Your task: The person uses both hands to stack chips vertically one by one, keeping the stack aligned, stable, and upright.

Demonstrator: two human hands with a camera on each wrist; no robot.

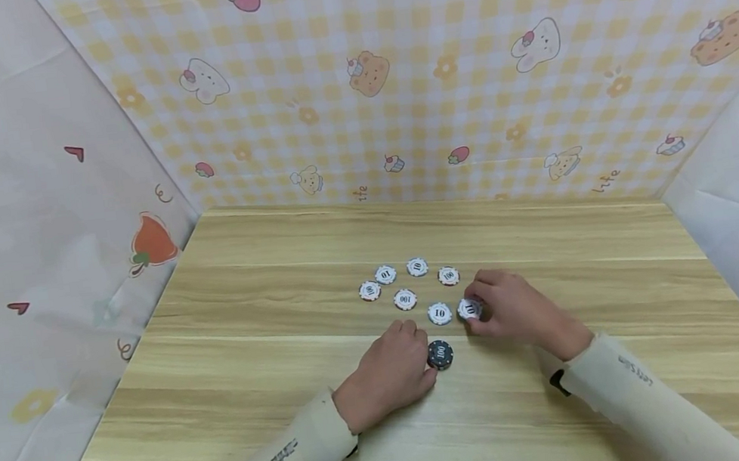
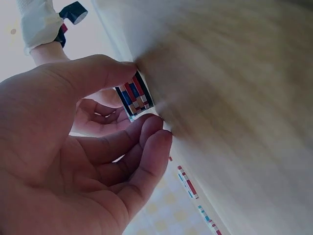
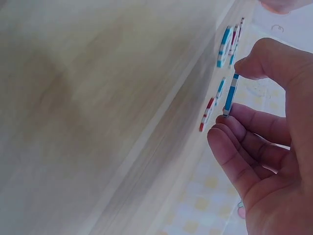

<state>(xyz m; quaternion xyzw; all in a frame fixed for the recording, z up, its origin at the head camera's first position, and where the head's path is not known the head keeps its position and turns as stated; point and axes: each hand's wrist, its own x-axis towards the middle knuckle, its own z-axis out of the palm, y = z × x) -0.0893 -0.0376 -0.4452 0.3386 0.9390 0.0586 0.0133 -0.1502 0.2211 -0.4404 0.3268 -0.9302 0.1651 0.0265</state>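
Note:
My left hand (image 1: 389,373) curls its thumb and fingers about the left side of a short stack of poker chips (image 1: 441,354), topped by a black chip marked 100. Red, blue and black edges of that stack (image 2: 134,94) show between thumb and fingers in the left wrist view. To its upper right, my right hand (image 1: 511,307) pinches a white poker chip marked 10 (image 1: 468,309). This chip's blue-and-white edge (image 3: 231,95) stands between thumb and fingertips in the right wrist view. Just left of it lies another white 10 chip (image 1: 439,314).
Several more white chips lie face up beyond my hands, among them a 100 chip (image 1: 405,299), another 100 chip (image 1: 448,275) and a 10 chip (image 1: 418,267). The wooden table (image 1: 226,292) ends at a yellow checked cloth (image 1: 345,134) behind and pale cloths at both sides.

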